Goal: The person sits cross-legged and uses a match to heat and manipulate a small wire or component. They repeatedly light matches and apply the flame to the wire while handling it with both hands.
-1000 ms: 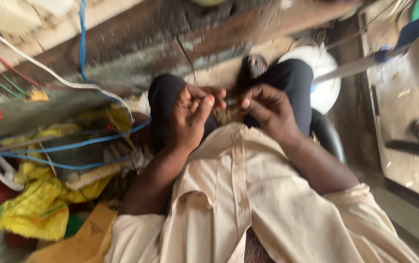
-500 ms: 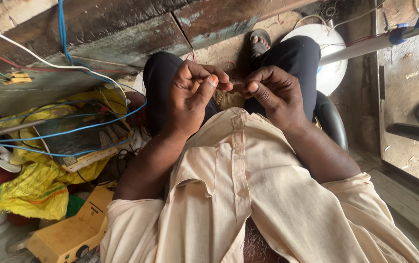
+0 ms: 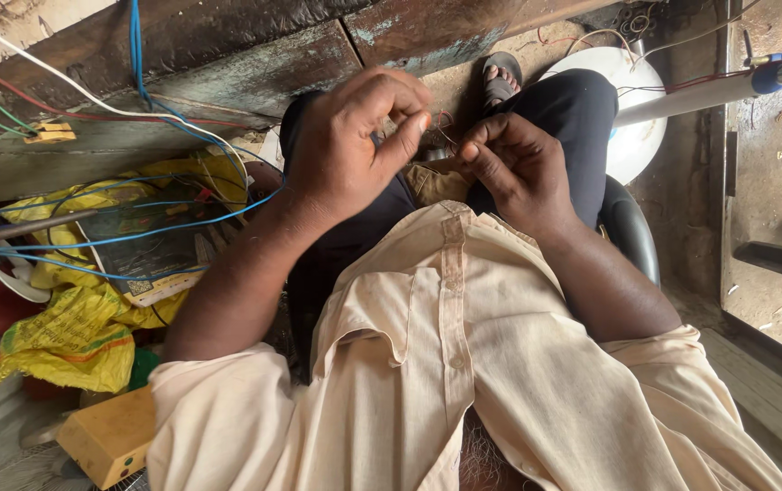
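Left hand (image 3: 350, 145) and right hand (image 3: 518, 168) are both raised over the lap, fingertips pinched shut on thin copper wire strands (image 3: 441, 127) running between them above the dark trousers (image 3: 554, 109). To the person's left lie a crumpled yellow plastic bag (image 3: 68, 332), a flat dark package with a pale label at its corner (image 3: 141, 259) under blue cables (image 3: 118, 241), and a plain yellow box (image 3: 109, 436) nearest the camera.

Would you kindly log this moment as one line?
left hand: pinching thin wire | right hand: pinching same wire | over lap
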